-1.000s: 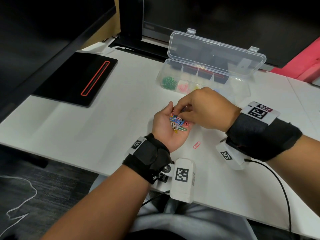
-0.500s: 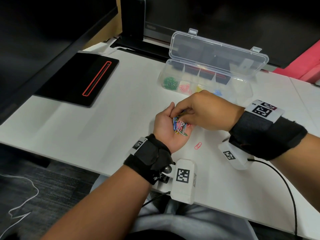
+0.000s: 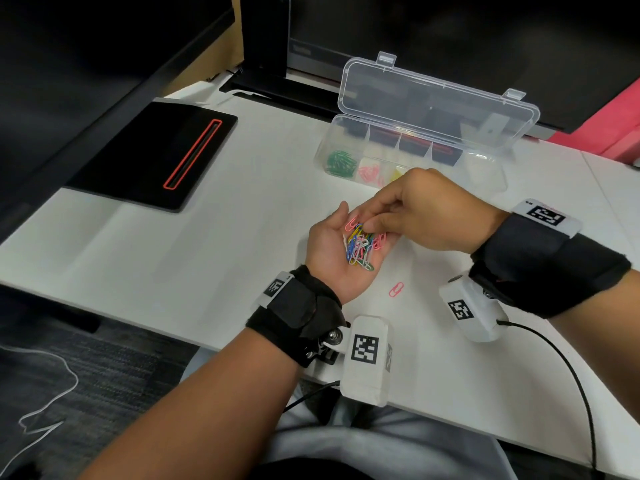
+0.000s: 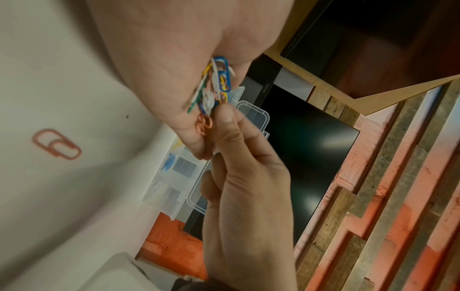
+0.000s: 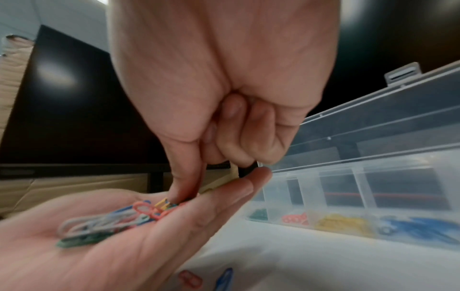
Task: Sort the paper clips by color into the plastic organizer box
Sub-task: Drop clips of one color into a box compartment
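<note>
My left hand (image 3: 332, 251) lies palm up and spread above the white desk (image 3: 207, 244), cupping a mixed pile of paper clips (image 3: 360, 247). My right hand (image 3: 426, 213) reaches in from the side, thumb and forefinger pinching at a clip in that pile; which one I cannot tell. One pink clip (image 3: 396, 289) lies on the desk just beside my left wrist. Beyond my hands I see the plastic organizer box (image 3: 485, 171), lid open, with green clips (image 3: 341, 163), pink, yellow and blue in separate compartments.

The head view looks forward and down over the white bench (image 3: 173, 265) from above. The left wrist view looks close along the left hand (image 4: 174, 59), rolled sideways; the right wrist view looks close along the right hand (image 5: 224, 69). All three share the paper clips (image 3: 360, 247) held between the hands.
</note>
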Action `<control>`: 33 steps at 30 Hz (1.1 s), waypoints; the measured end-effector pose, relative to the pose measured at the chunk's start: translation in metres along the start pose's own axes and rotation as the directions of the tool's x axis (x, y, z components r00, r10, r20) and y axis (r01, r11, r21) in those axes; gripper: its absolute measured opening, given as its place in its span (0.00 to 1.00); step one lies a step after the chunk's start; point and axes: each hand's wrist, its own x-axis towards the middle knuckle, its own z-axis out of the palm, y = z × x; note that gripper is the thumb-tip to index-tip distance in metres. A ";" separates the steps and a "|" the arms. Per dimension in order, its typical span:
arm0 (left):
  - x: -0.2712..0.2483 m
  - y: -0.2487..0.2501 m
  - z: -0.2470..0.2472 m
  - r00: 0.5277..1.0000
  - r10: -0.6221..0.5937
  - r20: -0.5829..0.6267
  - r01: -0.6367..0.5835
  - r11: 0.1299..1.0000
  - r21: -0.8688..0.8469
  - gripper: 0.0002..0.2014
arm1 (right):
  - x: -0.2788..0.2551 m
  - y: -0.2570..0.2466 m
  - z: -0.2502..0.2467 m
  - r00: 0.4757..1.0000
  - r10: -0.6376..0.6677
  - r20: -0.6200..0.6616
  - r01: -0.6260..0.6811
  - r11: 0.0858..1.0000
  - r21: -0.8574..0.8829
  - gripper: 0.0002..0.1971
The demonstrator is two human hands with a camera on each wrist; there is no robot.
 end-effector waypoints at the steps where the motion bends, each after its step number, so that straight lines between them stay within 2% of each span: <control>1: 0.000 0.000 0.000 1.000 -0.002 0.005 0.002 1.000 0.012 0.28 | -0.001 0.002 -0.001 1.000 0.014 0.002 -0.014 0.997 0.078 0.05; 4: 0.002 0.000 -0.003 1.000 -0.009 -0.007 0.009 1.000 0.028 0.29 | -0.009 0.005 -0.002 0.999 0.031 0.012 -0.034 0.938 0.346 0.07; 6: 0.003 0.000 -0.003 1.000 -0.010 -0.023 0.011 0.999 0.044 0.30 | -0.014 0.005 0.000 0.999 0.036 -0.031 -0.019 0.896 0.444 0.06; 8: 0.003 0.000 -0.002 1.000 0.005 -0.028 -0.003 0.998 0.063 0.29 | -0.017 0.003 0.001 0.993 0.096 -0.066 -0.047 0.849 0.527 0.03; 9: 0.002 0.001 0.000 1.000 0.011 -0.028 -0.010 0.999 0.053 0.27 | -0.017 0.004 0.001 0.988 0.148 -0.044 -0.091 0.789 0.608 0.06; 10: 0.002 0.001 0.000 0.999 0.014 -0.030 -0.013 0.999 0.042 0.26 | -0.018 0.005 -0.001 0.980 0.200 0.012 -0.148 0.679 0.719 0.09; 12: 0.001 0.002 0.000 1.000 0.012 -0.019 -0.012 1.000 0.022 0.25 | -0.019 0.009 -0.007 0.964 0.227 0.140 -0.217 0.367 0.905 0.10; 13: 0.001 0.002 0.001 1.000 0.013 -0.017 -0.013 1.000 0.015 0.25 | -0.019 0.010 -0.010 0.963 0.210 0.168 -0.218 0.246 0.944 0.07; 16: 0.001 0.001 0.000 1.000 0.009 -0.009 -0.009 1.000 -0.008 0.26 | -0.021 0.016 -0.010 0.966 0.164 0.199 -0.210 0.051 0.976 0.06; 18: 0.001 0.001 0.001 1.000 0.010 -0.004 -0.010 1.000 -0.016 0.26 | -0.019 0.017 -0.008 0.958 0.178 0.224 -0.232 0.028 0.972 0.10; 20: 0.002 0.001 0.000 1.000 0.016 -0.003 -0.016 0.999 -0.027 0.25 | -0.017 0.014 -0.006 0.944 0.233 0.236 -0.266 0.108 0.958 0.16; 21: 0.002 0.001 0.000 1.000 0.020 -0.008 -0.020 0.999 -0.025 0.25 | -0.017 0.010 -0.004 0.942 0.251 0.223 -0.275 0.196 0.941 0.19; 22: 0.002 0.001 0.000 1.000 0.021 -0.013 -0.021 1.000 -0.015 0.25 | -0.017 0.007 -0.001 0.948 0.261 0.185 -0.267 0.326 0.907 0.21; 24: 0.002 0.000 -0.001 1.000 0.015 -0.019 -0.015 1.000 -0.002 0.27 | -0.018 0.000 0.004 0.973 0.218 0.072 -0.200 0.650 0.733 0.21; 25: 0.001 0.001 -0.002 1.000 0.008 -0.028 -0.008 1.000 0.010 0.27 | -0.018 -0.003 0.007 0.988 0.154 0.025 -0.138 0.787 0.602 0.17; 26: 0.001 0.001 -0.002 0.999 -0.001 -0.040 0.002 1.000 0.027 0.28 | -0.018 -0.006 0.009 0.997 0.074 0.002 -0.067 0.884 0.462 0.11; 27: 0.001 0.001 -0.002 0.999 -0.008 -0.053 0.010 0.999 0.037 0.28 | -0.018 -0.007 0.012 1.000 0.017 0.009 -0.019 0.944 0.329 0.07; 29: 0.003 0.002 -0.004 0.996 -0.008 -0.088 0.013 0.999 0.049 0.28 | -0.017 -0.009 0.015 0.999 -0.013 0.051 0.005 0.989 0.148 0.10; 31: 0.003 0.003 -0.004 0.994 -0.008 -0.106 0.014 0.998 0.062 0.29 | -0.016 -0.013 0.017 0.999 -0.015 0.036 0.013 0.997 0.079 0.09; 33: 0.003 0.003 -0.005 0.994 -0.007 -0.106 0.012 0.999 0.051 0.32 | -0.015 -0.014 0.018 1.000 -0.027 -0.016 0.028 0.995 0.093 0.06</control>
